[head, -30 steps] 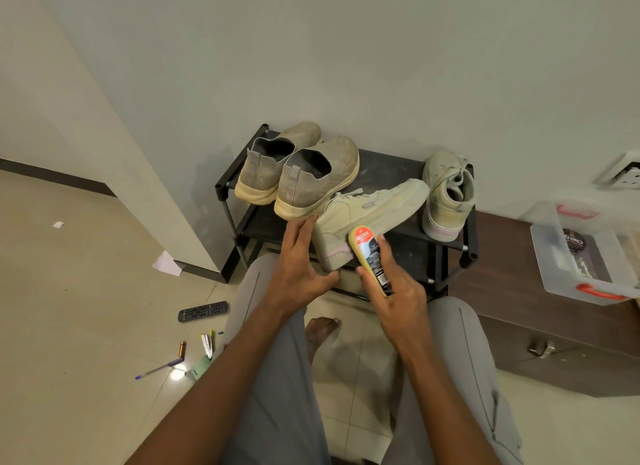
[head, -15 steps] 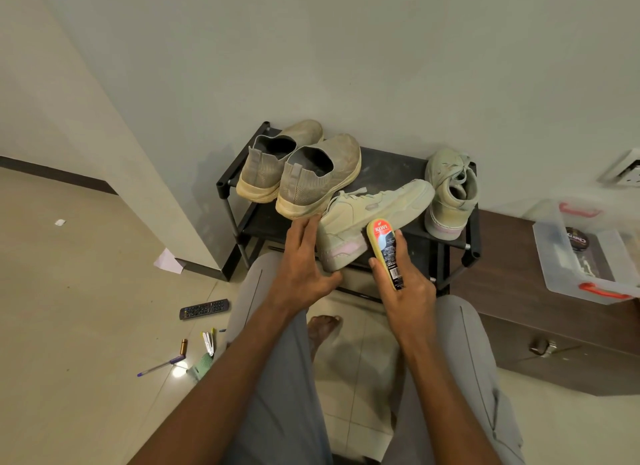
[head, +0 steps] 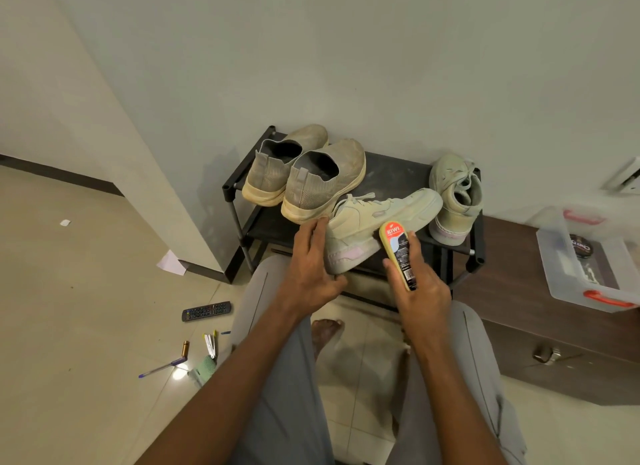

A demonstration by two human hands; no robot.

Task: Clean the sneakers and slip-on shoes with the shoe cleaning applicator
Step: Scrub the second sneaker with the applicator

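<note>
On the near edge of the black shoe rack (head: 239, 187), your left hand (head: 311, 267) steadied the heel of the pale sneaker (head: 367, 222), its fingers nearly straight along the shoe's back and thumb under the sole, while your right hand (head: 415, 284) had its fingers curled round the shoe cleaning applicator (head: 398, 253), whose tip touched the sneaker's side. You looked mid-scrub on this first sneaker; next you'd likely need firm strokes, then the second sneaker (head: 455, 197) far right and the slip-on shoes (head: 304, 173) far left.
</note>
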